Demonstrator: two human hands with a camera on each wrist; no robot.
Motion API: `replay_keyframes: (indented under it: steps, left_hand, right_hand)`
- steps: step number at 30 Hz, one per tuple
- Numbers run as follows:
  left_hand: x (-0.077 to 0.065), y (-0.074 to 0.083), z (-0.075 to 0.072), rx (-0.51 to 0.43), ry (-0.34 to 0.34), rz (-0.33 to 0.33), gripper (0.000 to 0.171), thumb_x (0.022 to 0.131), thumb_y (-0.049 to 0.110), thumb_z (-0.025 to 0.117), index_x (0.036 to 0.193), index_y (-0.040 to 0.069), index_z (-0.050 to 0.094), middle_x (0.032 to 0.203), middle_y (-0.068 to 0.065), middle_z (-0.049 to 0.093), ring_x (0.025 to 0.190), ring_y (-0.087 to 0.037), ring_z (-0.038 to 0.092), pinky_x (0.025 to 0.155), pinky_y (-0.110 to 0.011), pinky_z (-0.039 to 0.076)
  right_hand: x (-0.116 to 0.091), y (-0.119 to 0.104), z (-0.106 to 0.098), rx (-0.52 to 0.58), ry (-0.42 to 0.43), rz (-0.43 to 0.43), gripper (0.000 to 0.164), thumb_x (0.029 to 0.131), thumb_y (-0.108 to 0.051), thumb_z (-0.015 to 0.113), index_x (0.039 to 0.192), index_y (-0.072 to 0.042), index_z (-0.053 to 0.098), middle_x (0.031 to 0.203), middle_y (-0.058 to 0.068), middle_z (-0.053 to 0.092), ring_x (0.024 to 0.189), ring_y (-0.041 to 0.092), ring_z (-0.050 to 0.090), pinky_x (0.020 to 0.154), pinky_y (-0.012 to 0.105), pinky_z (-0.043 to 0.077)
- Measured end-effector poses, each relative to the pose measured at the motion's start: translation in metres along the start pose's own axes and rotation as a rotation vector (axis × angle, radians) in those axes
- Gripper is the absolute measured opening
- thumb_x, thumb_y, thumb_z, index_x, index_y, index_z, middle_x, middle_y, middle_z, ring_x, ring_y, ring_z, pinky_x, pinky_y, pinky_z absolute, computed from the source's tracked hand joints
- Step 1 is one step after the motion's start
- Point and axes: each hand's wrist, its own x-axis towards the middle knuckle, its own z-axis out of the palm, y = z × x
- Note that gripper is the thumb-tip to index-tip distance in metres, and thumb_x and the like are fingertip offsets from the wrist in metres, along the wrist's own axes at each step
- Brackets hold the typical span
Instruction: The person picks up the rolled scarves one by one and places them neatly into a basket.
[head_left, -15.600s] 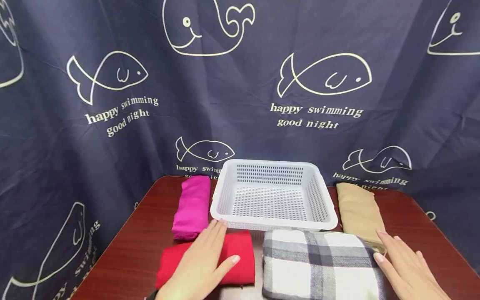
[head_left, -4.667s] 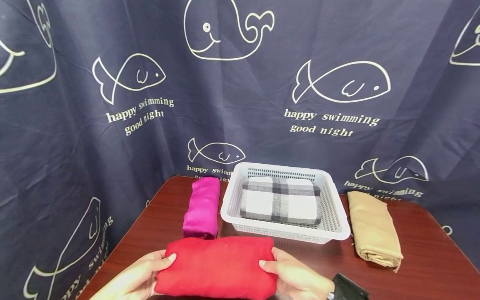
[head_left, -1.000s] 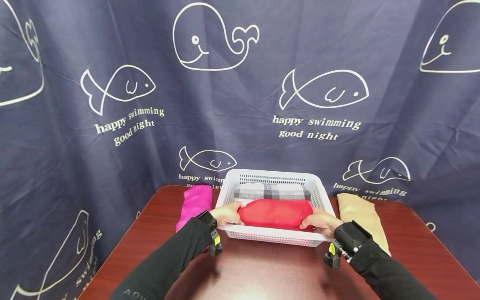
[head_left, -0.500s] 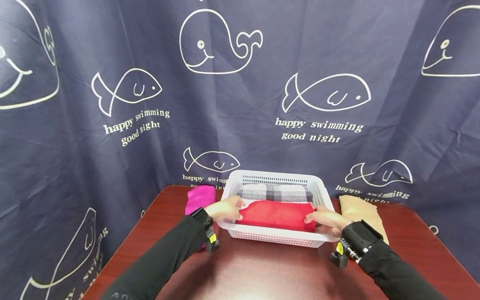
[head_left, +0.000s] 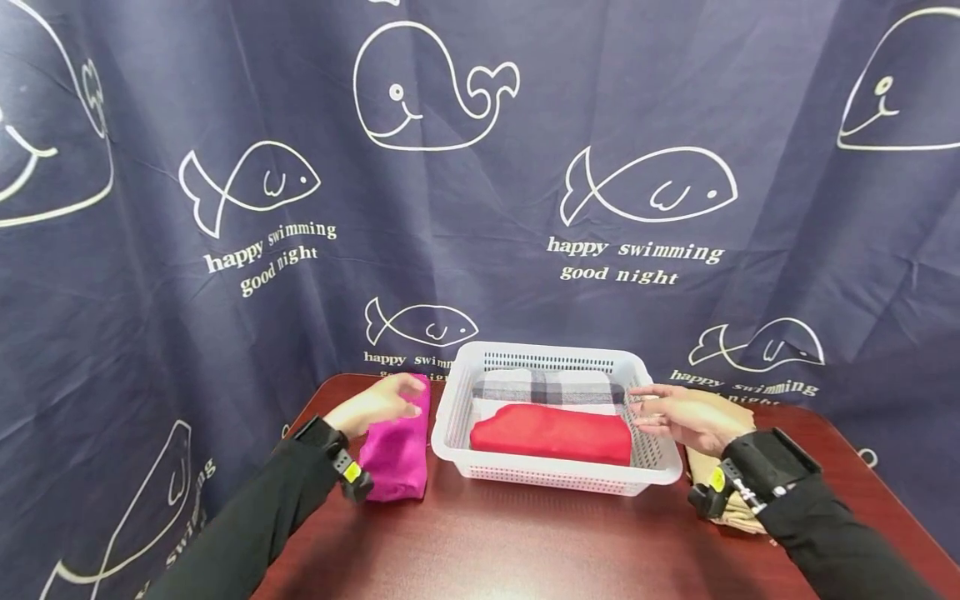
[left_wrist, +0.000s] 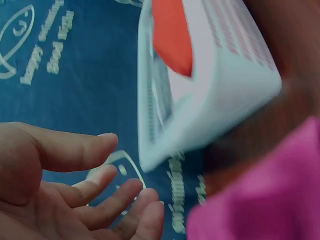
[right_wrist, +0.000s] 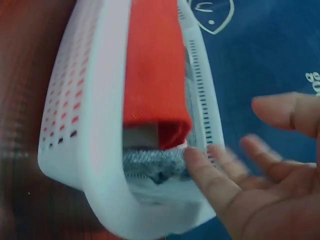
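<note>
In the head view a folded red cloth lies in the front of the white plastic basket, over a folded black-and-white checked cloth. My left hand hovers above a folded magenta cloth left of the basket, holding nothing, fingers loosely bent. At the basket's right rim is my right hand, fingers spread, also holding nothing; behind it a folded beige cloth is partly hidden. The right wrist view shows the red cloth's folded end near my fingertips.
A reddish-brown table carries everything, its front part bare wood in view. Behind it hangs a dark blue curtain printed with fish and whales. A dark device with a yellow mark sits on each wrist.
Both hands have let go of the red cloth, which now rests in the basket. The left hand has moved left over the magenta cloth, the right hand to the right toward the beige cloth.
</note>
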Motion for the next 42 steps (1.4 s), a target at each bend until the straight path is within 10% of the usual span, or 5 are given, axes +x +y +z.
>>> replay_keyframes:
  steps: [6, 17, 24, 29, 42]
  left_hand:
    - [-0.016, -0.033, -0.018, 0.001, 0.041, -0.153, 0.042, 0.086, 0.000, 0.059, 0.122, -0.014, 0.044, 0.116, -0.029, 0.054, 0.096, -0.037, 0.058, 0.077, -0.049, 0.050]
    - [-0.022, -0.086, -0.030, -0.089, 0.018, -0.328, 0.033, 0.093, 0.019, 0.054, 0.104, -0.011, 0.049, 0.114, -0.029, 0.051, 0.112, -0.048, 0.047, 0.085, -0.063, 0.044]
    - [-0.020, -0.102, -0.013, -0.209, 0.019, -0.428, 0.056, 0.091, 0.034, 0.057, 0.116, -0.011, 0.035, 0.112, -0.027, 0.047, 0.107, -0.046, 0.049, 0.082, -0.060, 0.045]
    - [-0.017, -0.104, 0.002, -0.264, 0.050, -0.419, 0.052, 0.089, 0.034, 0.061, 0.111, -0.010, 0.042, 0.098, -0.020, 0.054, 0.096, -0.036, 0.055, 0.076, -0.059, 0.048]
    - [0.000, -0.103, 0.020, -0.395, 0.092, -0.381, 0.029, 0.088, 0.023, 0.063, 0.091, -0.004, 0.052, 0.078, -0.009, 0.058, 0.072, -0.022, 0.059, 0.070, -0.042, 0.052]
  right_hand:
    - [-0.004, 0.007, -0.016, 0.089, 0.068, -0.167, 0.019, 0.096, -0.005, 0.055, 0.105, -0.008, 0.071, 0.100, -0.003, 0.068, 0.095, 0.012, 0.064, 0.085, 0.027, 0.050]
    - [-0.009, 0.028, -0.029, 0.161, 0.345, -0.160, 0.027, 0.093, -0.011, 0.061, 0.081, -0.032, 0.072, 0.085, -0.018, 0.067, 0.080, 0.004, 0.056, 0.073, 0.018, 0.045]
    - [-0.003, 0.047, -0.026, 0.184, 0.260, -0.195, 0.016, 0.097, -0.006, 0.050, 0.107, -0.013, 0.061, 0.091, -0.014, 0.065, 0.085, 0.001, 0.059, 0.078, 0.018, 0.047]
    - [0.011, 0.057, -0.015, 0.074, 0.249, -0.016, 0.057, 0.101, -0.022, 0.042, 0.139, 0.014, 0.021, 0.102, -0.001, 0.061, 0.090, 0.006, 0.057, 0.080, 0.027, 0.048]
    - [0.020, 0.070, -0.003, -0.007, 0.253, 0.050, 0.060, 0.104, -0.034, 0.016, 0.146, 0.007, 0.007, 0.143, 0.039, 0.020, 0.119, 0.038, 0.043, 0.095, 0.053, 0.040]
